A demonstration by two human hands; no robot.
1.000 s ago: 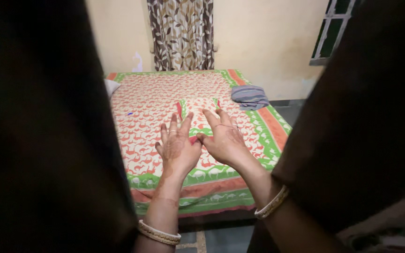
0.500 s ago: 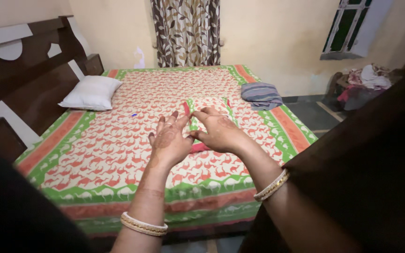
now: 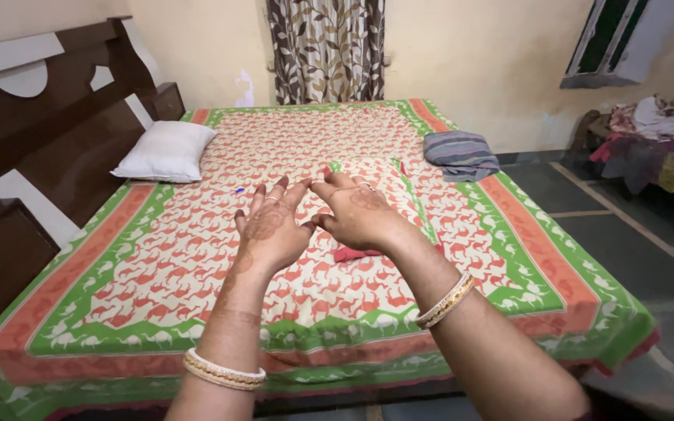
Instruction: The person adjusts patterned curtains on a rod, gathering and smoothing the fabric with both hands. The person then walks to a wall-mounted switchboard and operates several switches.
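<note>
My left hand point(image 3: 269, 224) and my right hand point(image 3: 357, 210) are raised side by side above the bed, backs toward me, fingers spread, holding nothing. Both carry henna patterns, rings and bangles at the wrists. Beneath them lies a bed sheet point(image 3: 157, 265) patterned in red, cream and green. A folded cloth of the same pattern point(image 3: 388, 183) rests on the sheet just beyond my right hand. A small red piece of cloth point(image 3: 352, 254) shows under my right wrist.
A white pillow point(image 3: 167, 150) lies at the bed's left by the dark wooden headboard point(image 3: 56, 148). A folded grey striped cloth point(image 3: 461, 153) sits at the far right corner. A leaf-print curtain point(image 3: 326, 48) hangs behind. Clothes point(image 3: 649, 132) are piled at the right under a window.
A dark cloth that covered both sides of the view has dropped away, uncovering the headboard, pillow and floor. My hands stay raised and have drifted slightly left.
</note>
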